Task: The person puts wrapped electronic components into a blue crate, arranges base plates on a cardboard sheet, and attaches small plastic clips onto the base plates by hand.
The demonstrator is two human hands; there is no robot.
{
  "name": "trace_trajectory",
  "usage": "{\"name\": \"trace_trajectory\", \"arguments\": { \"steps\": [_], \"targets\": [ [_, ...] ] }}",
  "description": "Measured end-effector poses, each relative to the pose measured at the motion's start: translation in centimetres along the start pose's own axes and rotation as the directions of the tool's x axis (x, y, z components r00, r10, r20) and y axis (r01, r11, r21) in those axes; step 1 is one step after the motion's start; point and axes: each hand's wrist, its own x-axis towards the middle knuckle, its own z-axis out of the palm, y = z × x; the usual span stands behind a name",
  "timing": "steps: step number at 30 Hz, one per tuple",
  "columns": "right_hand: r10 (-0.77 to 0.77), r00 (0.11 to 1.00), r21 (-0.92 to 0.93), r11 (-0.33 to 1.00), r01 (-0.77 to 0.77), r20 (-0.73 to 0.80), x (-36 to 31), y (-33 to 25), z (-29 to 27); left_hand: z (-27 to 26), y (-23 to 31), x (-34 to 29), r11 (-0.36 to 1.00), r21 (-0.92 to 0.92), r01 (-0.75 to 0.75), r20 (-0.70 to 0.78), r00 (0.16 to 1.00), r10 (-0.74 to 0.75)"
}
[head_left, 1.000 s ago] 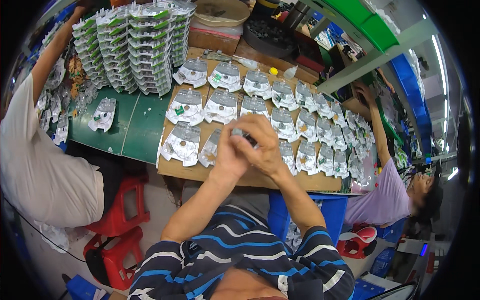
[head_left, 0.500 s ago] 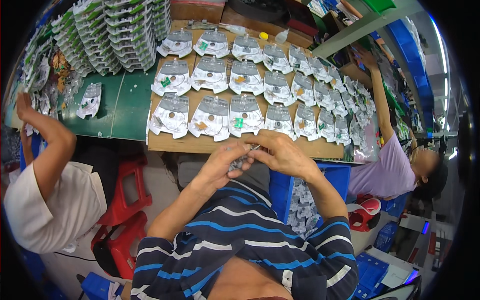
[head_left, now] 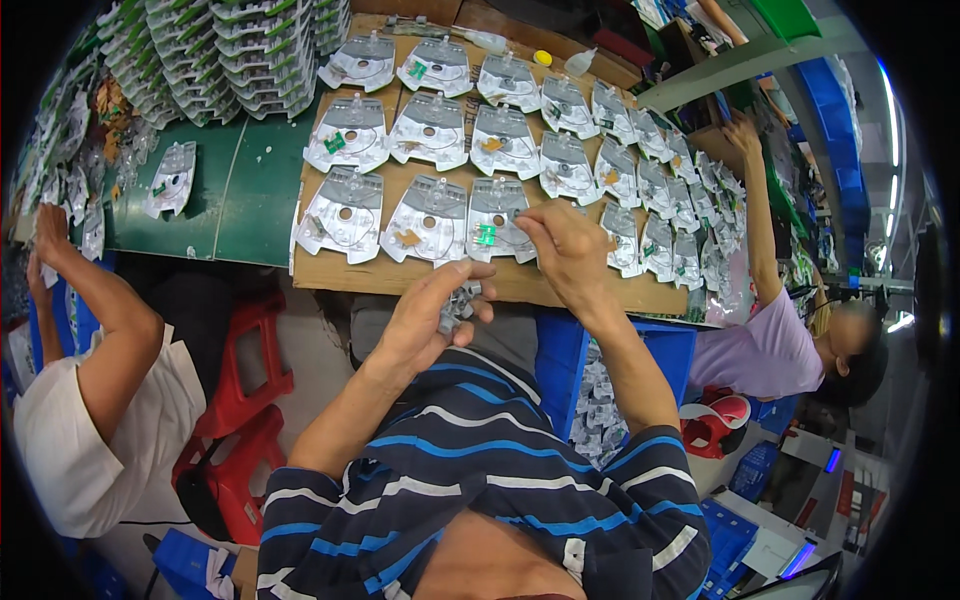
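Note:
My left hand [head_left: 412,312] is cupped around several small grey parts [head_left: 459,307], in front of the board's near edge. My right hand [head_left: 572,250] is over the front row, thumb and fingers pinched together at the right side of a grey-and-silver plastic housing [head_left: 488,196]. Whatever those fingertips hold is too small to make out. A small green circuit board [head_left: 485,235] sits on that housing. Left of it lies a similar housing [head_left: 428,205] with an orange-brown piece on it.
Rows of housings cover a cardboard sheet [head_left: 460,278]. Tall stacks of housings [head_left: 262,60] stand at the back left. A blue bin [head_left: 565,375] of grey parts is by my right side. Co-workers sit on both sides, near red stools [head_left: 245,365] at left.
My hands have come apart. The right one has moved forward over a front-row housing, while the left has shifted slightly left and still holds the grey parts.

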Motion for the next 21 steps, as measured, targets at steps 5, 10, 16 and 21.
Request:
{"name": "trace_trajectory", "arguments": {
  "steps": [5,10,16,21],
  "targets": [
    [-0.253,0.955,-0.270,0.919,0.286,0.153,-0.2,0.8,1.8,-1.5,0.1,-1.6,0.999,-0.040,-0.027,0.019,0.999,0.028],
    [-0.162,0.958,-0.258,0.940,0.224,0.238,0.6,0.5,2.0,-3.2,-0.1,-1.9,0.997,-0.070,-0.033,0.037,0.999,0.036],
    [0.140,0.896,-0.147,0.986,-0.084,0.422,2.1,0.8,0.9,-3.6,0.0,-1.0,0.988,-0.153,-0.007,0.038,0.999,0.013],
    [-0.025,0.959,-0.109,0.992,0.057,0.281,1.9,-3.2,0.4,-3.2,0.1,-0.7,0.983,-0.184,-0.019,0.090,0.995,0.036]
  ]
}}
